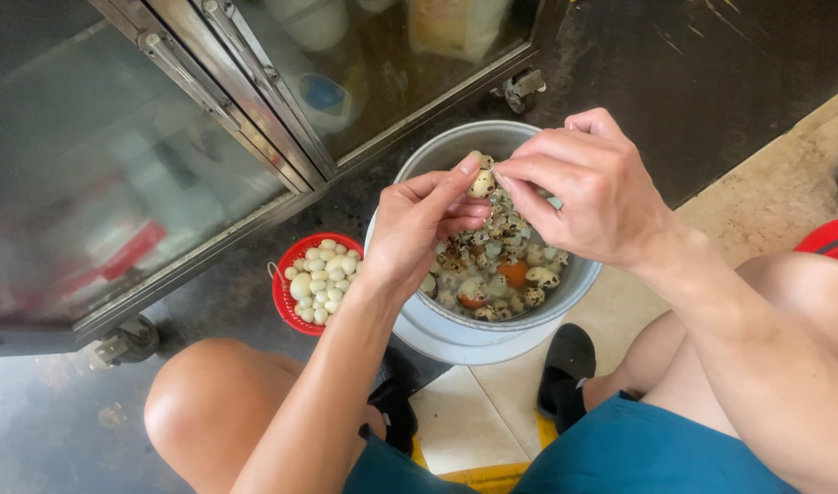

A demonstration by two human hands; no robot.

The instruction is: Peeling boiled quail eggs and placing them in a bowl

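On a dark floor before a glass-doored metal cabinet, a small speckled quail egg is pinched between the fingertips of the left hand and right hand above a pale round metal pot of speckled shells, with a red plastic basket of peeled white eggs at nine o'clock.

Both hands meet over the grey pot, the left hand and right hand covering its far half, so open access to the speckled eggs and shells lies only at the near rim. The red basket of peeled eggs sits just left of the pot, uncovered from above. The glass-doored cabinet (on castors) blocks the far left. The person's knees and black shoes hem the near side; bare floor opens to the right.
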